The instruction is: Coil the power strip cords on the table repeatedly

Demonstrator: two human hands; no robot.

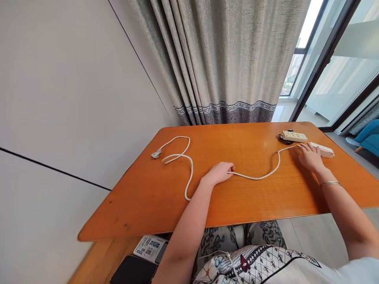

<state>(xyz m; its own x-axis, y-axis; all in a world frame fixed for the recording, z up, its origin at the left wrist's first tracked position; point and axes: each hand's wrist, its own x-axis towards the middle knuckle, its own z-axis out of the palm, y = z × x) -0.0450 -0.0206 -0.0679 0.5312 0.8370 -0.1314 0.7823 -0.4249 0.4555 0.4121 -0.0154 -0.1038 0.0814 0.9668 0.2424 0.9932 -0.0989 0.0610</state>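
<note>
My left hand (pixel 219 173) rests low over the middle of the table, its fingers closed round a white power cord (pixel 257 178). From there the cord runs right to a white power strip (pixel 322 150) and left in loose bends to its plug (pixel 156 154), which lies at the table's left side. At the right, my right hand (pixel 310 157) lies on the near end of the power strip, where the cord enters. Its fingers are bent over that end; the fingertips are partly hidden.
Behind the white strip lies a second, cream power strip (pixel 294 136) with a black cord (pixel 286 141) bundled beside it. The wooden table (pixel 142 197) meets a white wall on the left. A curtain (pixel 237 59) hangs past the far edge. A black flat object (pixel 134 270) lies below, front left.
</note>
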